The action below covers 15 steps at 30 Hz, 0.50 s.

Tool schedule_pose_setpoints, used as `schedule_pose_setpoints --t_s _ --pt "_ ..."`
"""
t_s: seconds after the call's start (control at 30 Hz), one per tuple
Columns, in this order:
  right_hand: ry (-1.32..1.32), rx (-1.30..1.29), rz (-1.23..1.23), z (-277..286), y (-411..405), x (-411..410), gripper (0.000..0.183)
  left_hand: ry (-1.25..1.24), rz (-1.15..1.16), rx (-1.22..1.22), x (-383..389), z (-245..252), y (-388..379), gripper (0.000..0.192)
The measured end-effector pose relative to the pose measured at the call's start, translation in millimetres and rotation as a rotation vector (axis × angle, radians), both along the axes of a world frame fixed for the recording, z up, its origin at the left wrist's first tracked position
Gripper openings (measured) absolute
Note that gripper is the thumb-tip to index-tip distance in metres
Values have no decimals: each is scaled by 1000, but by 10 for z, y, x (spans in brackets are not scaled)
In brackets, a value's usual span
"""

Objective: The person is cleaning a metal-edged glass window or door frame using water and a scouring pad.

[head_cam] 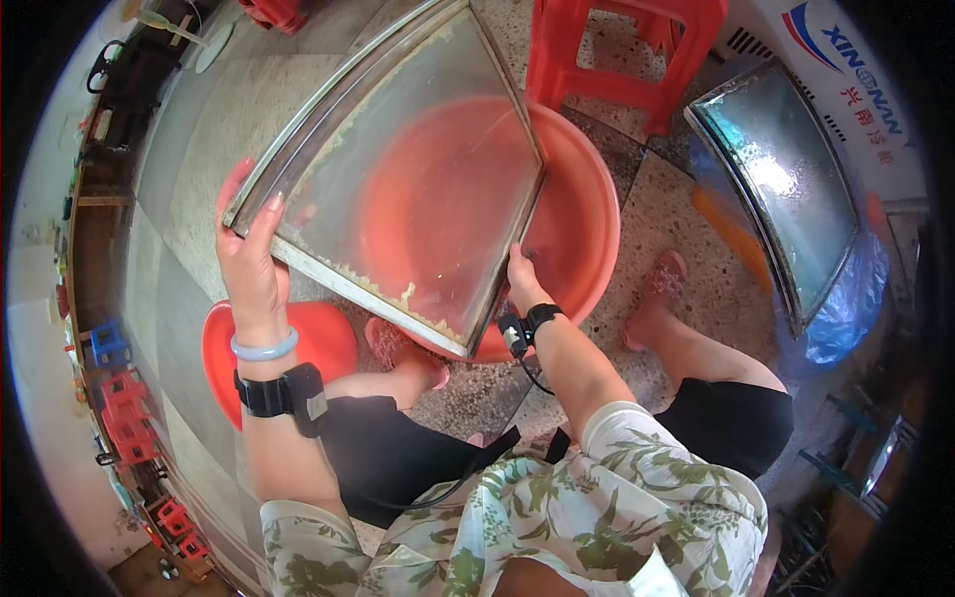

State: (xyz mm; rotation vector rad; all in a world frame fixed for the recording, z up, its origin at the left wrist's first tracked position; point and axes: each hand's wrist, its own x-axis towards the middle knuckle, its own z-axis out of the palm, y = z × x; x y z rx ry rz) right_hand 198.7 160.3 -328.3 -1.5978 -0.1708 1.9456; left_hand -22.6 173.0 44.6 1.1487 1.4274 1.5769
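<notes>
A framed glass panel (418,179), likely a freezer lid, is tilted above a large red plastic basin (589,201). Yellowish residue and dirt line the glass along its metal-and-plastic frame. My left hand (257,246) grips the frame's left corner, with the thumb on top. At the panel's right edge, my right hand (524,277) holds the frame from the side; part of its fingers is hidden behind the panel. The basin shows through the glass, and its contents are hard to make out.
Another framed glass panel (791,179), wet-looking, leans at the right on blue plastic (850,298) beside a white freezer (858,89). A red plastic stool (612,82) stands beyond the basin. Another red plastic item (321,336) is by my left leg. Shelves (97,246) line the far left.
</notes>
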Motion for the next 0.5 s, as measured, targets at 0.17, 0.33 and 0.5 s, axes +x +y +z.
schedule_pose_setpoints --t_s 0.17,0.33,0.5 --pt "212 -84 -170 384 -234 40 67 0 61 11 -295 -95 23 43" --pt "222 -18 -96 527 -503 400 67 -111 177 -45 -695 -316 -126 45" --pt "45 -113 -39 475 -796 596 68 -231 223 -136 -964 -585 -359 43"
